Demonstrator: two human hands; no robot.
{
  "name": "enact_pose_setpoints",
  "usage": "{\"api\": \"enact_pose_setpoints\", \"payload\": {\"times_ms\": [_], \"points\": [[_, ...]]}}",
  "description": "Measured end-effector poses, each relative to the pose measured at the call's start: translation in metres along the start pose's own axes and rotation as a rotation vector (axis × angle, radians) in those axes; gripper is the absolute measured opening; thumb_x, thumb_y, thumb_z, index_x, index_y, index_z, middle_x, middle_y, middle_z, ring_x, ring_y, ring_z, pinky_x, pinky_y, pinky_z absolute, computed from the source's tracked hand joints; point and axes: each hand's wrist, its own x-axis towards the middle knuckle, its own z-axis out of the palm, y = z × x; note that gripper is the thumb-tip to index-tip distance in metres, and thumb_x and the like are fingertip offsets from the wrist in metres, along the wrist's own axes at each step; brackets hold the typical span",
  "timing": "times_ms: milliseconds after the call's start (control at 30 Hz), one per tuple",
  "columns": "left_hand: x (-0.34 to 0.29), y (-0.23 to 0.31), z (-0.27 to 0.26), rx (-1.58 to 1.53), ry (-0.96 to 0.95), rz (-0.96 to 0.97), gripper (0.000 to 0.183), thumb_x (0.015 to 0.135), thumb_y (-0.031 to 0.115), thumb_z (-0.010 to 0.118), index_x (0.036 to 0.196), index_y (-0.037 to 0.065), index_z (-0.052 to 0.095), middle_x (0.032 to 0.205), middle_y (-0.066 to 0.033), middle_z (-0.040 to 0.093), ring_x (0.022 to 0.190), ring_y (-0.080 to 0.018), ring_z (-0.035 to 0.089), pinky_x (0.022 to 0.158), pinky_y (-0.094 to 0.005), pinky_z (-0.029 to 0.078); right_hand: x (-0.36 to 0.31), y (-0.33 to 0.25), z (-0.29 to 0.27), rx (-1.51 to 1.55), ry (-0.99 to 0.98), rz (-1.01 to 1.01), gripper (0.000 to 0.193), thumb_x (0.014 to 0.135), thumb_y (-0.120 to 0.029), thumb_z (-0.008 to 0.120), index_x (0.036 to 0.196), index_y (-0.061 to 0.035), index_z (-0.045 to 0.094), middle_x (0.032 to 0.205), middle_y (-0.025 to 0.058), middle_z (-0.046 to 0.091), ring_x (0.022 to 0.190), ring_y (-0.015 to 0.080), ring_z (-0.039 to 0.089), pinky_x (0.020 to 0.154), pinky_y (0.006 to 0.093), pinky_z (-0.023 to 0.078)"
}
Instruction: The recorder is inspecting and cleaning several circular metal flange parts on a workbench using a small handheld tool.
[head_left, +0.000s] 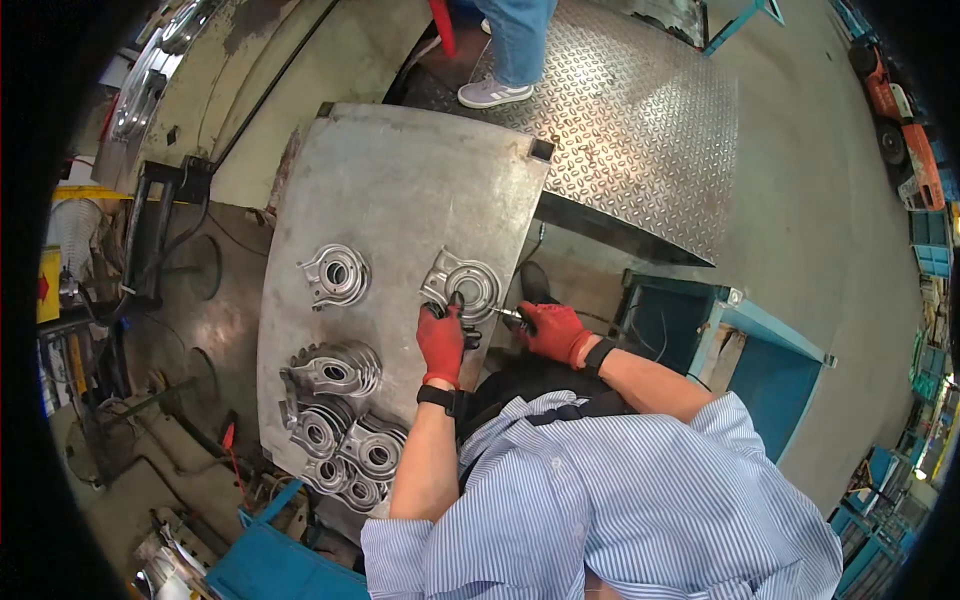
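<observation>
ringed metal part (482, 290) lies on the steel table (420, 165), the left hand (441, 345) at its near side, grip unclear, the right hand (555, 332) closed around a slim tool (511, 315) beside its rim, so work seems under way, though whether the stacked parts (358, 368) are done cannot be told.

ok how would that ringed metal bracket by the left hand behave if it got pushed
The ringed metal bracket is probably stiff, as its raised ridges look like formed metal. Lying flat on the smooth-looking metal tabletop, it would likely slide rather than roll.
</observation>
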Motion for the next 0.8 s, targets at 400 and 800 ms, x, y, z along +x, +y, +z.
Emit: {"api": "enact_pose_setpoints", "payload": {"times_ms": [400, 800], "points": [[0.003, -0.005, 0.001, -0.077, -0.006, 0.039, 0.032, 0.078, 0.018, 0.066, 0.101, -0.002, 0.056, 0.099, -0.0242, 0.061, 0.094, -0.0419, 0.056, 0.078, -0.0444, 0.044, -0.004, -0.006, 0.002, -0.044, -0.003, 0.05, 0.039, 0.075, -0.028, 0.062, 0.105, -0.0045, 0.054, 0.082, 0.0192, 0.063, 0.08, 0.0366, 0.06, 0.067, 0.0445, 0.048], [0.005, -0.008, 0.005, -0.048, 0.025, 0.012, 0.032, 0.078, 0.022, 0.065, 0.099, -0.001, 0.057, 0.097, -0.0236, 0.062, 0.093, -0.0406, 0.057, 0.078, -0.0442, 0.044, -0.006, -0.001, 0.001, -0.071, -0.03, 0.064, 0.037, 0.078, -0.034, 0.06, 0.103, -0.0062, 0.055, 0.082, 0.0194, 0.063, 0.08, 0.0377, 0.06, 0.069, 0.0468, 0.047]]}}
